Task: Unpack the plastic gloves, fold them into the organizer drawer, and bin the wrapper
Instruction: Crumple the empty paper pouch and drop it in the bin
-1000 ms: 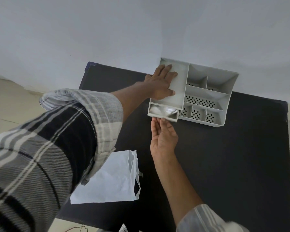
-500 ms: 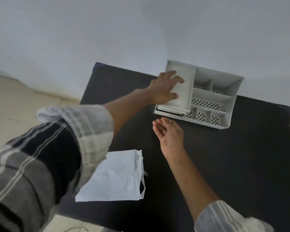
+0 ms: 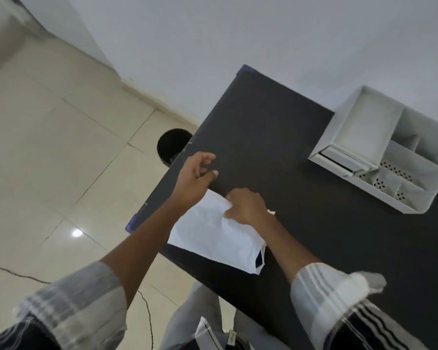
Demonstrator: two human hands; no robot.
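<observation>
The white wrapper (image 3: 213, 233) lies flat near the left edge of the black table (image 3: 276, 137). My right hand (image 3: 245, 207) rests on the wrapper's far edge, fingers pinching it. My left hand (image 3: 196, 176) hovers just beyond the wrapper's far left corner with loosely curled fingers and nothing in it. The white organizer (image 3: 379, 152) stands at the table's far right against the wall, its drawer (image 3: 339, 160) pushed in. The gloves are out of sight.
A black round bin (image 3: 171, 145) stands on the tiled floor just past the table's left edge, partly hidden by it. A thin dark cable (image 3: 147, 314) runs over the floor at the lower left. A white wall backs the table.
Both hands have left the organizer and come back to the wrapper, and the right hand has taken hold of it. The drawer is pushed in. My view has swung left, showing floor and bin.
</observation>
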